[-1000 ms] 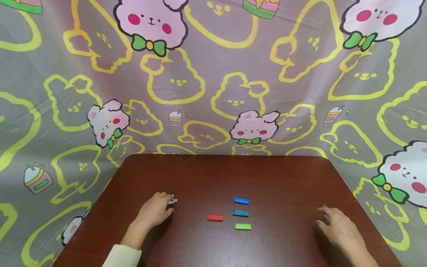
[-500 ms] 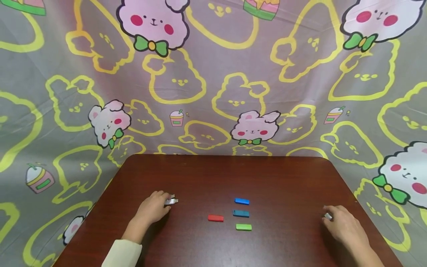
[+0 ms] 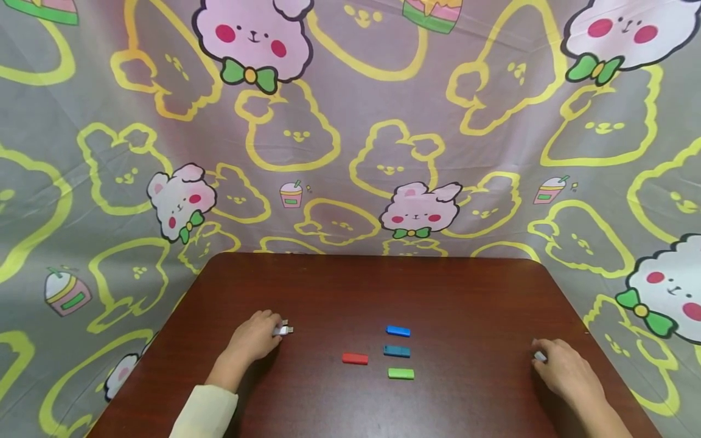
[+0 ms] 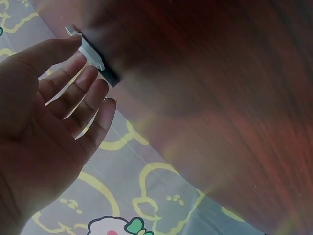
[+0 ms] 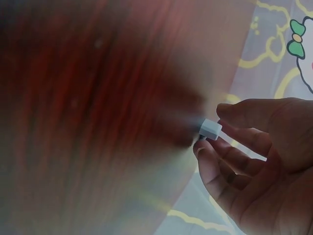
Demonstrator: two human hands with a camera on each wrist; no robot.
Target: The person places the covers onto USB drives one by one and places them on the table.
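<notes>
In the head view my left hand point(image 3: 254, 336) is low over the table's left side, pinching a white USB stick point(image 3: 282, 331) with a metal plug pointing right. A second metal tip shows just behind it. The left wrist view has the thumb on the white stick point(image 4: 90, 53), a dark piece point(image 4: 108, 77) beside it. On the right side, my right hand point(image 3: 564, 368) holds a small whitish block point(image 5: 211, 129) between thumb and fingertip; its kind is unclear. Between the hands lie a red stick point(image 3: 355, 359), a blue stick point(image 3: 398, 331), a teal stick point(image 3: 397, 351) and a green stick point(image 3: 401, 373).
The dark reddish-brown table point(image 3: 350, 286) has rounded far corners. Behind it and at both sides hangs a grey curtain point(image 3: 350, 97) printed with cartoon rabbits and yellow outlines.
My right fingers have drawn in around the whitish block, and its grey part shows less. My left fingers have shifted slightly, leaving more of the white USB stick visible. The coloured sticks stay put.
</notes>
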